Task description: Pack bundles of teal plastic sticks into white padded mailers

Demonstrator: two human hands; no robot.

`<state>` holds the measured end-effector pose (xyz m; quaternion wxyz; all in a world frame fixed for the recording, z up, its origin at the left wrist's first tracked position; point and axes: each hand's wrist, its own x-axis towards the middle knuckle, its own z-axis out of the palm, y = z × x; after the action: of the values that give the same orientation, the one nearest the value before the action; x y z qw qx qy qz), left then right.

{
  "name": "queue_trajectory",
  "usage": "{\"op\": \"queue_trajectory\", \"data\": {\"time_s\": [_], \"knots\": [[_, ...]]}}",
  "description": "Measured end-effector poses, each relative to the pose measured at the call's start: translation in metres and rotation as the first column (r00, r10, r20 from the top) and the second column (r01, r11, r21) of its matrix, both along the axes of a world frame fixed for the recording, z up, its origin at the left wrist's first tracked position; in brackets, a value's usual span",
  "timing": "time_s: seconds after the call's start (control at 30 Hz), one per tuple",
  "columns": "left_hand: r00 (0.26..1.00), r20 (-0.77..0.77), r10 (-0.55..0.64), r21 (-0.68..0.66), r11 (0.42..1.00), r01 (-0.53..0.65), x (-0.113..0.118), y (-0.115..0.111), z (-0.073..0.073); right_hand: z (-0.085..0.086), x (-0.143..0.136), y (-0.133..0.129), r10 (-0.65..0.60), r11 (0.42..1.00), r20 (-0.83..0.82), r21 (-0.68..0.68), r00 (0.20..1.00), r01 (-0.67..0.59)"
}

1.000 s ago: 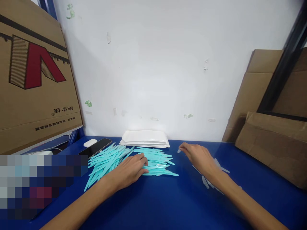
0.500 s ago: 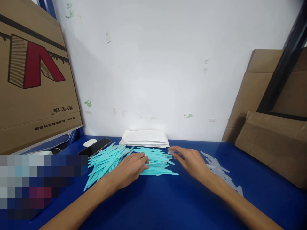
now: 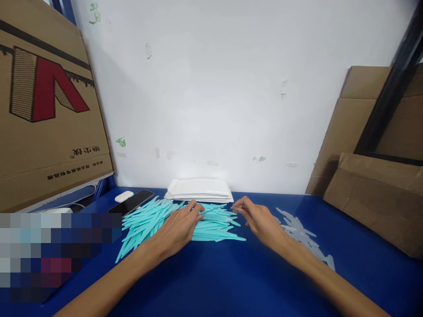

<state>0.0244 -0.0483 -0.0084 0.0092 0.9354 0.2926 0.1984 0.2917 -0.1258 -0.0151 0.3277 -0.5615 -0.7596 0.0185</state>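
My left hand is over the middle of the teal pile, its thumb and fingers pinched on one slim teal plastic stick that points right. Around it lie many similar sticks, in a left heap and a right heap. To the right, my right hand has its fingertips pinched on a small translucent piece, mostly covered by the fingers. The two hands are apart, with the stick's tip close to the right fingertips. Beyond my right wrist lie several flat translucent plastic pieces.
White flat packets are stacked against the wall. A dark phone and a white case lie at the back left of the blue table. Cardboard stands at left and right.
My left hand has risen slightly from the pile with a teal stick in its fingers. My right fingers have drawn closer together around the translucent piece.
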Motion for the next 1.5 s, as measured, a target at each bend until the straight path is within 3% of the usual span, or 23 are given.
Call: {"op": "queue_trajectory", "data": {"time_s": [0.4,0.57,1.13,1.3,1.5], "knots": [[0.997,0.08,0.007,0.011,1.0,-0.008,0.001,-0.002,0.003,-0.001,0.005,0.006,-0.073,0.986,0.029,0.155,0.997,0.068],[0.995,0.104,-0.006,-0.001,1.0,0.006,-0.001,0.001,0.001,0.001,0.003,0.004,-0.024,0.976,0.058,0.218,0.998,0.011],[0.989,0.125,-0.078,0.041,0.996,0.074,0.0,0.0,-0.003,0.002,-0.002,-0.001,0.052,0.987,0.194,0.138,0.98,-0.08],[0.98,0.136,-0.143,0.07,0.988,0.135,0.003,-0.002,-0.007,0.003,-0.01,-0.005,0.176,0.979,0.05,0.091,0.983,-0.18],[0.964,0.182,-0.194,0.14,0.976,0.17,0.004,-0.002,-0.008,0.006,-0.02,-0.01,0.174,0.984,-0.131,0.047,0.976,-0.169]]}}
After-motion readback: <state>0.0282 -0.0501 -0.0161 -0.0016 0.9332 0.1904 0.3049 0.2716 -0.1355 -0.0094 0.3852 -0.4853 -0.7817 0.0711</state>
